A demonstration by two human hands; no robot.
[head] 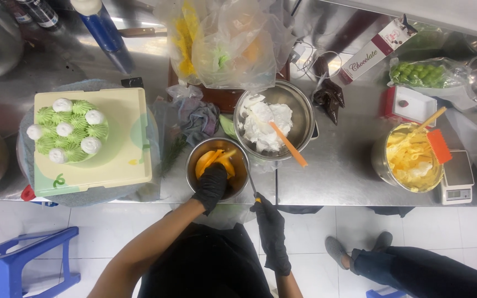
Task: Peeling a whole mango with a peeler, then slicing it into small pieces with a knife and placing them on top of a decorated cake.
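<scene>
Three metal bowls hold orange fruit, white cream, yellow cream.

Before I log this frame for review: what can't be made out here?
Head view only:
- Orange pieces in the small steel bowl: partly covered by the left hand.
- Knife in the right hand: blade thin, edge-on, hard to trace.
- Scale display: too small to read.
- Piping bags: contents blurred by crumpled plastic.

We find bare steel counter right of the cream bowl, open as far as the yellow tub. Left of the cream bowl, rags and the cake board crowd in; behind it, bags block the way.
</scene>
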